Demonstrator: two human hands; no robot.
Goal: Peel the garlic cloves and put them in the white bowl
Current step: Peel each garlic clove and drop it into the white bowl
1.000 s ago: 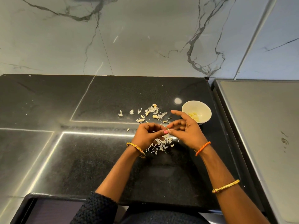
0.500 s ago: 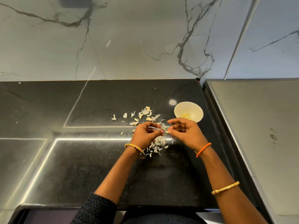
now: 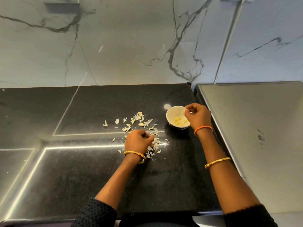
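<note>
The white bowl (image 3: 170, 110) stands on the black counter (image 3: 78, 171) at the right, with several peeled yellowish cloves (image 3: 180, 122) in its bottom. My right hand (image 3: 199, 117) hovers over the bowl's right rim, fingers loosely curled and apart, with no clove visible in them. My left hand (image 3: 137, 141) rests knuckles-up on a heap of papery garlic skins (image 3: 154, 145), fingers curled in; whatever is under them is hidden. More skins and a few pale pieces (image 3: 139, 117) lie scattered behind that hand, left of the bowl.
A grey steel surface (image 3: 255, 131) adjoins the counter just right of the bowl, slightly raised at its edge. A marble wall (image 3: 131, 46) rises behind the counter. The counter's front edge runs below my forearms.
My hands were together over the skin heap. The right hand has since moved right and away over the bowl, while the left has dropped onto the skins.
</note>
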